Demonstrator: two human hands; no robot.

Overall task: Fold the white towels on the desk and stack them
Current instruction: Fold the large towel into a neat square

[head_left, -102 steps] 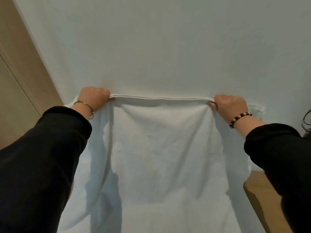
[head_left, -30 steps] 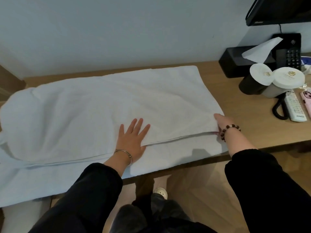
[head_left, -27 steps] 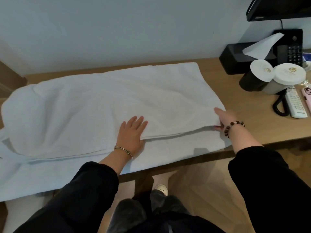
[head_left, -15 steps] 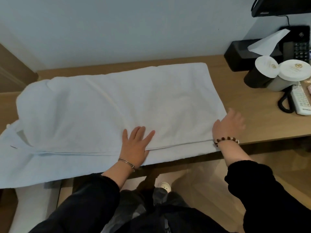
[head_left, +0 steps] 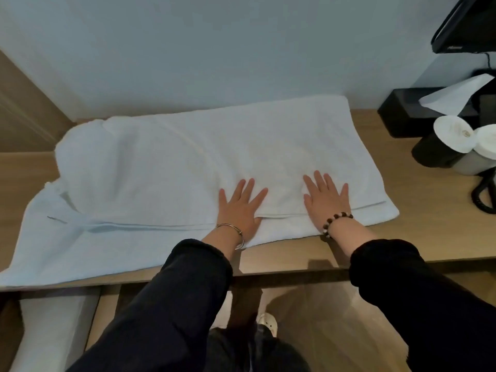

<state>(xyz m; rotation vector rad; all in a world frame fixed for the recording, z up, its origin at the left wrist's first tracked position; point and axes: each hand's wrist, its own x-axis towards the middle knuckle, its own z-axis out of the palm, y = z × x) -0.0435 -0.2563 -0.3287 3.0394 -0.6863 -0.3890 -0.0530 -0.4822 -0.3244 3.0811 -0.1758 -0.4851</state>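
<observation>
Wooden desk (head_left: 418,237) against a pale wall carries a white towel (head_left: 174,162), folded over once and spread across most of the top. Both hands press flat on its near fold with fingers straight and spread, gripping nothing: the left hand (head_left: 239,210) near the middle, the right hand (head_left: 326,202) toward the right end. Farther right stand a black tissue box (head_left: 400,114) and two capped cups (head_left: 442,149).
</observation>
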